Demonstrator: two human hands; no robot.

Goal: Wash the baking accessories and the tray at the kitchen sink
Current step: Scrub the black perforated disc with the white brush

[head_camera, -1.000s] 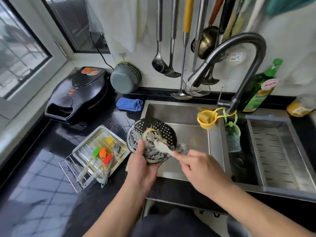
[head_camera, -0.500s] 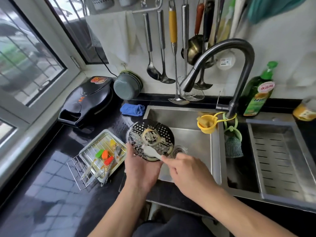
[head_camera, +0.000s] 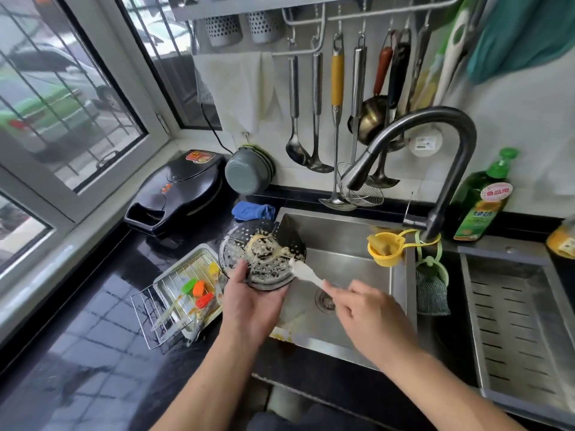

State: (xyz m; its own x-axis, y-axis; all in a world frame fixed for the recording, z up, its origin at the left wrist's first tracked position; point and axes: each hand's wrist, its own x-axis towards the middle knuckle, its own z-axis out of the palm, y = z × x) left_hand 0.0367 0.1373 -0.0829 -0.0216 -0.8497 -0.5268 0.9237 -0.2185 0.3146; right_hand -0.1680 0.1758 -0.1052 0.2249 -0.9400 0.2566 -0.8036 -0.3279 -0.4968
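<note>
- Two hands worked over the sink (head_camera: 348, 231), likely so that scraped batter would drop into the basin.
- One hand, the left hand (head_camera: 249, 301), cupped the lower rim of a black perforated disc (head_camera: 264, 259), fingers curled under it, tilting its smeared face up toward the person.
- On the other side, the right hand (head_camera: 368, 309) pinched the handle of a white scraper (head_camera: 306, 272), its blade touching the disc's right edge.
- Beside the sink on the dark counter (head_camera: 93, 353) sat the metal tray (head_camera: 186, 269), holding a wire rack (head_camera: 155, 312) and several brushes (head_camera: 199, 290) with green, orange and red heads, apparently waiting unwashed.
- Hanging from the tap (head_camera: 435, 169), a yellow cup (head_camera: 384, 248) held something I could not identify.
</note>
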